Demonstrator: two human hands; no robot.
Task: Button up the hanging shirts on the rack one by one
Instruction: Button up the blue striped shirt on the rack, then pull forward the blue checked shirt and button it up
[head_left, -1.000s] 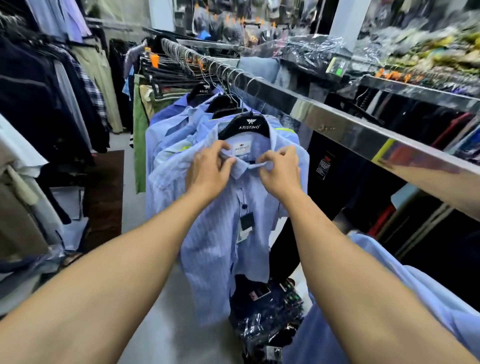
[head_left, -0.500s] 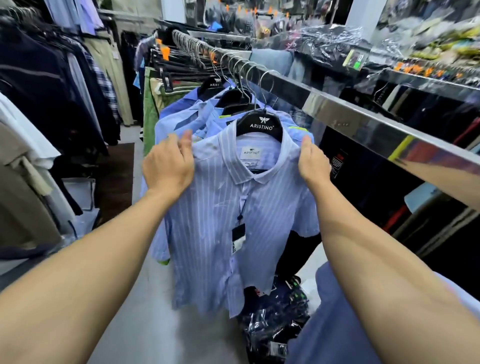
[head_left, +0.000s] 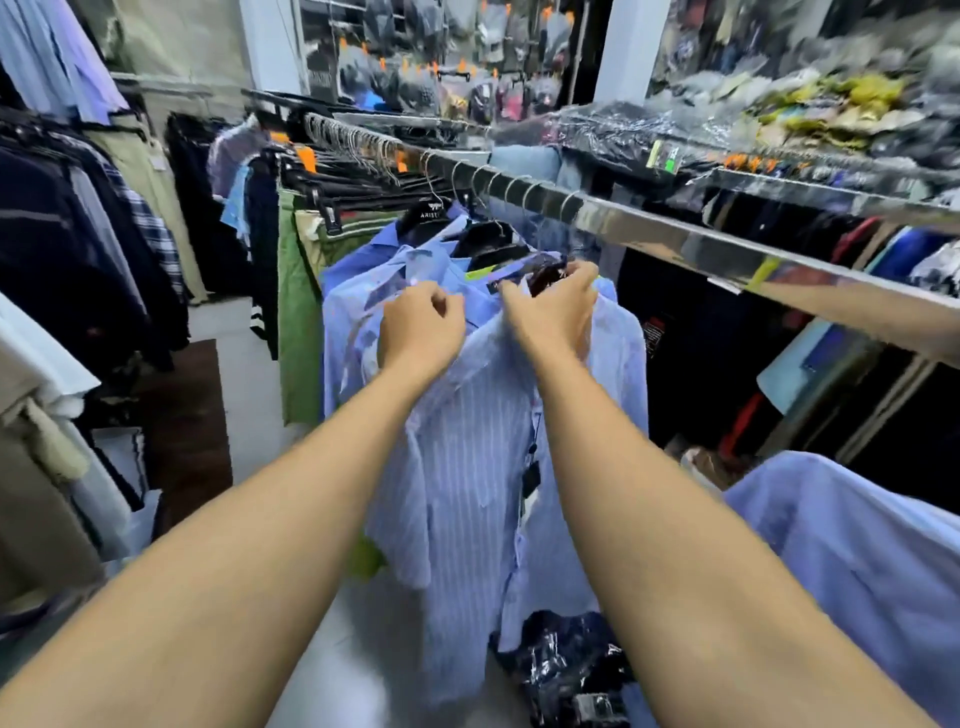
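Shirts hang in a tight row along the steel rail (head_left: 675, 234), and the one I am working on, the pale blue striped shirt (head_left: 467, 467), sits at the front of the row, hanging down the middle of my view from about twelve o'clock to six. My left hand (head_left: 421, 332) is at its collar, fingers curled in; I judge it to be pinching cloth, but motion blur keeps me from being sure. My right hand (head_left: 553, 317), just at three o'clock of the left, has its fingers curled round the shoulder fabric, with the fingertips up at the dark hanger (head_left: 545, 273).

I judge the shirt light and limp. It will swing on the hook and fold wherever I pull, so nothing about it holds still for me. The cloth looks thin and smooth, likely to slide between the fingers unless pinched close to an edge. The best hold, I think, is on the two front edges right beside a button and its hole, one hand each, working down toward six o'clock. A small black tag (head_left: 531, 475) dangles on a cord at the front and may get in the way. More blue shirts (head_left: 363, 270) wait at eleven o'clock, pressed close behind this one.
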